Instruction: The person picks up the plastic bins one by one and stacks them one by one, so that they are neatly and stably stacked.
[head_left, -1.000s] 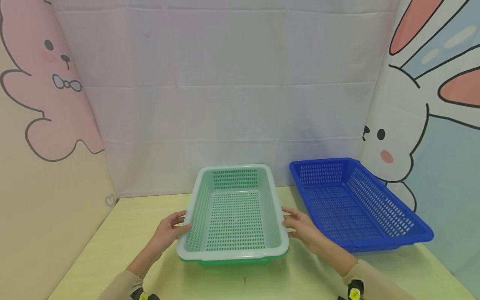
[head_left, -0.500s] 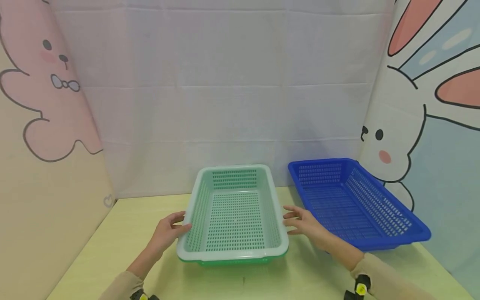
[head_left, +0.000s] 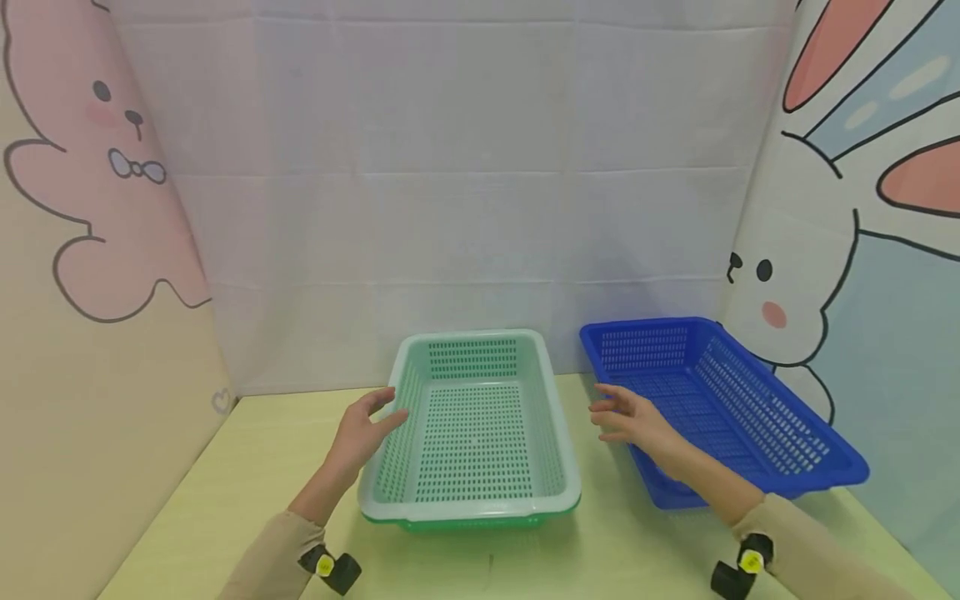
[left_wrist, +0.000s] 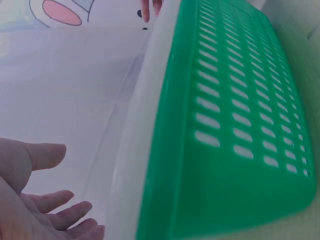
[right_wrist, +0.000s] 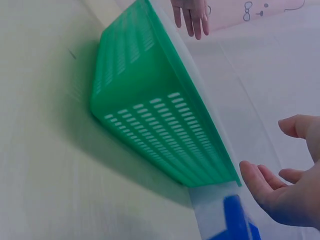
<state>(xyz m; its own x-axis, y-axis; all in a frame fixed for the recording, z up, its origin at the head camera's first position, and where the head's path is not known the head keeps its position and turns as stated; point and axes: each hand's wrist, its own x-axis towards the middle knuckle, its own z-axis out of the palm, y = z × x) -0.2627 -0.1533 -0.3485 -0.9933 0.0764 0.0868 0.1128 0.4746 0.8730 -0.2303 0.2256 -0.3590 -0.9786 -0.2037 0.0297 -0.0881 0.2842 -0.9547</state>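
A pale mint plastic basket [head_left: 472, 442] sits nested in a green basket [head_left: 472, 524] on the table, its slotted floor bare. In the left wrist view the green basket's side [left_wrist: 240, 115] fills the right half, with the pale rim above it. My left hand [head_left: 363, 429] hovers over the left rim, thumb and fingers spread, holding nothing. To the right of the stack my right hand [head_left: 633, 421] is raised with loosely bent fingers, overlapping the blue basket's near edge in the head view. The right wrist view shows that hand [right_wrist: 295, 175] apart from the green basket [right_wrist: 150, 100].
A larger blue basket [head_left: 697, 417] stands angled at the table's right side. The light yellow table [head_left: 262, 467] ends at a white cloth backdrop [head_left: 465, 200]. Walls with cartoon animals flank both sides.
Both hands have come off the stacked baskets' rims and risen. The left moved up and slightly inward, the right moved up and rightward. The baskets stay where they were.
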